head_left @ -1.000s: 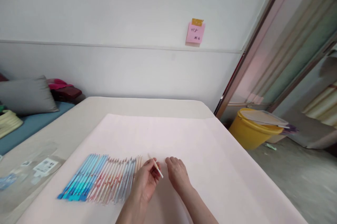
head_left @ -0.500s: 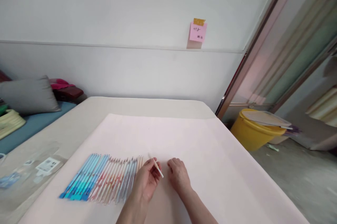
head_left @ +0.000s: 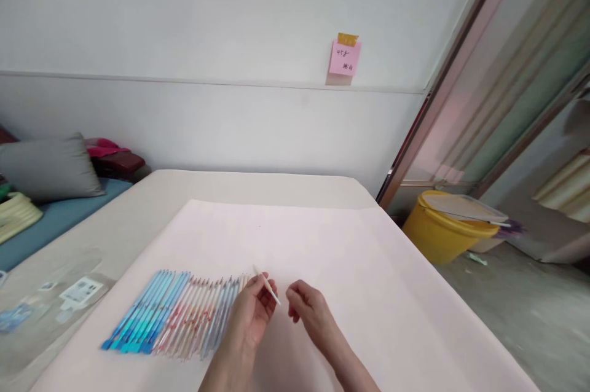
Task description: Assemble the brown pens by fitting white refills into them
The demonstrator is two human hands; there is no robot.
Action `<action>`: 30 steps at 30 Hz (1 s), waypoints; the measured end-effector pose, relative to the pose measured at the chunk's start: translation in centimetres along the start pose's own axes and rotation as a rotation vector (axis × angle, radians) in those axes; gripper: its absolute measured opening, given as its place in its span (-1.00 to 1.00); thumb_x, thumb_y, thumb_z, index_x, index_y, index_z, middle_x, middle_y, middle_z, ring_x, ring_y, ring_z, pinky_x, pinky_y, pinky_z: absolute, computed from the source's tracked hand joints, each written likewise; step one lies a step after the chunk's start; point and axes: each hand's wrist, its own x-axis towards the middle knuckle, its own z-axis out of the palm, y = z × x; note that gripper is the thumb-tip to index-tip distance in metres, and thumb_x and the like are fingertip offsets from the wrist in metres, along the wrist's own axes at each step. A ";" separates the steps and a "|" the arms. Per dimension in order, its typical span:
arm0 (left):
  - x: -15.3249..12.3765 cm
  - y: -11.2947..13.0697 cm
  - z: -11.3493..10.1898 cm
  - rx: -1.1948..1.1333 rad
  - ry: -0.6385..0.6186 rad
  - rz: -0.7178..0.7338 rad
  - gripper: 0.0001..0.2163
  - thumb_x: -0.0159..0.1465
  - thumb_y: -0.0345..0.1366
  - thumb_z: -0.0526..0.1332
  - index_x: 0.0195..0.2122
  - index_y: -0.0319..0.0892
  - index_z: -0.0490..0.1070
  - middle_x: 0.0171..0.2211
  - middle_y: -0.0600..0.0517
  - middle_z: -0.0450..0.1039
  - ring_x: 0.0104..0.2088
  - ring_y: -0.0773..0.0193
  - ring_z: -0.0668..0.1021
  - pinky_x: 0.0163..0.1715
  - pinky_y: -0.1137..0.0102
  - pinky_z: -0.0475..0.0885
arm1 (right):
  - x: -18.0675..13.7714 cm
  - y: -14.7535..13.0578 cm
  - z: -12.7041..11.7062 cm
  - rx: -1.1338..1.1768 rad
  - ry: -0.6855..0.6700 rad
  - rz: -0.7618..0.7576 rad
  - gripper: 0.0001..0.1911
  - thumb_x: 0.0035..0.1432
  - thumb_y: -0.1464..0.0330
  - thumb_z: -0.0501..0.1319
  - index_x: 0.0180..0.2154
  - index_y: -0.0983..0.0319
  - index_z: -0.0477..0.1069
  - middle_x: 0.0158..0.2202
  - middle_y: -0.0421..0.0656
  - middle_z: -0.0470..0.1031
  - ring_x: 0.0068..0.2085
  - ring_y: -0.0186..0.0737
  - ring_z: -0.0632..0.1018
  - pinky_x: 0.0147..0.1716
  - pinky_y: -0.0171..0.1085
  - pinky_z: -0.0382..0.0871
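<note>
My left hand (head_left: 254,306) pinches a slim cream-white pen (head_left: 266,285) that slants down to the right, its lower tip pointing at my right hand. Just to the right, my right hand (head_left: 308,303) hovers low over the pink-white sheet with its fingers curled in; whether something small is inside them is hidden. The two hands are apart. Left of my left hand lies a row of slim pens side by side, blue pens (head_left: 146,312) at the far left, then white-and-red pens (head_left: 187,321), with greyish-blue pens (head_left: 219,318) partly behind my left wrist.
A pale pink-white sheet (head_left: 369,294) covers the table (head_left: 258,186). Clear plastic packaging with a label (head_left: 82,292) lies at the left. Beyond are a grey cushion (head_left: 53,166), a wall with a pink note (head_left: 345,59), and a yellow bin (head_left: 426,235) at the right.
My right hand has turned and lifted a little off the sheet, its thumb side now showing. My left hand, still holding the pen, has shifted slightly left.
</note>
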 end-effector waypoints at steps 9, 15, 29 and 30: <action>-0.9 -0.7 0.4 0.078 -0.092 0.092 -0.91 0.10 -0.40 0.23 -0.37 -0.24 0.34 -0.49 -0.02 0.41 -0.48 0.34 0.50 -0.49 0.45 0.44 | -1.4 -2.1 0.4 0.416 -0.041 0.264 -0.69 0.01 0.14 0.13 -0.54 0.25 0.35 -0.65 -0.22 0.43 -0.61 -0.35 0.43 -0.50 -0.33 0.23; -0.7 -0.7 0.5 0.062 -0.083 0.135 -0.92 0.08 -0.43 0.24 -0.40 -0.24 0.34 -0.45 -0.01 0.40 -0.42 0.33 0.51 -0.46 0.46 0.43 | -1.5 -2.3 0.4 0.422 -0.008 0.258 -0.77 -0.05 0.19 0.19 -0.54 0.23 0.38 -0.62 -0.21 0.45 -0.60 -0.31 0.45 -0.50 -0.31 0.24; -2.1 -1.1 0.8 0.245 -0.276 0.206 -0.86 0.10 -0.26 0.22 -0.40 -0.23 0.35 -0.41 -0.01 0.37 -0.41 0.32 0.45 -0.42 0.40 0.39 | -1.1 -1.6 0.1 0.367 0.087 0.189 -0.79 -0.04 0.28 0.16 -0.30 0.19 0.39 -0.60 -0.27 0.40 -0.57 -0.33 0.41 -0.48 -0.32 0.23; -2.2 -0.9 0.9 0.271 -0.289 0.223 -0.86 0.11 -0.26 0.21 -0.41 -0.23 0.35 -0.41 0.00 0.37 -0.41 0.32 0.44 -0.41 0.39 0.39 | -1.1 -1.7 0.1 0.363 0.084 0.184 -0.80 -0.04 0.28 0.16 -0.31 0.19 0.39 -0.60 -0.27 0.40 -0.57 -0.33 0.41 -0.48 -0.32 0.23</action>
